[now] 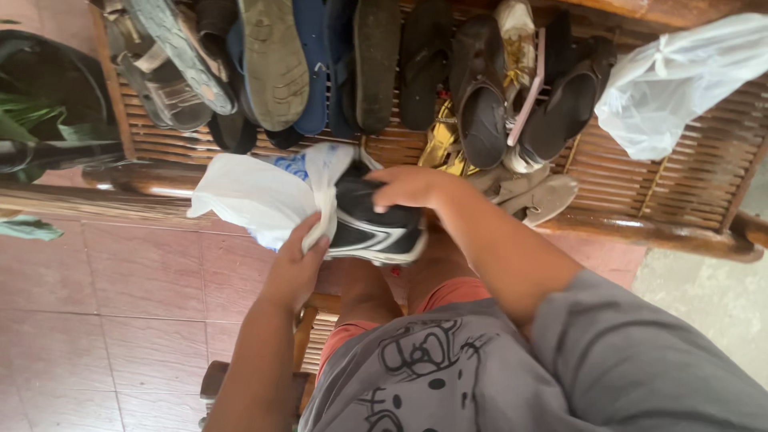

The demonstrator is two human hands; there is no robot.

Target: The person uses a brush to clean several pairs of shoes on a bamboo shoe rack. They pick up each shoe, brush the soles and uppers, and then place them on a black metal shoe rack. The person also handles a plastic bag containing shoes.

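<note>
at the centre of the frame the left hand (298, 260) pinches the white plastic bag (256, 196) while the right hand (408, 186), wrist bent, fingers curled, grips the black sneaker (376, 228) at its mouth.

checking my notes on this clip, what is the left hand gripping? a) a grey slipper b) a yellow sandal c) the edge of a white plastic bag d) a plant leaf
c: the left hand pinches the edge of the white plastic bag, while the right hand rests on top of the black sneaker at the bag's opening.
</note>
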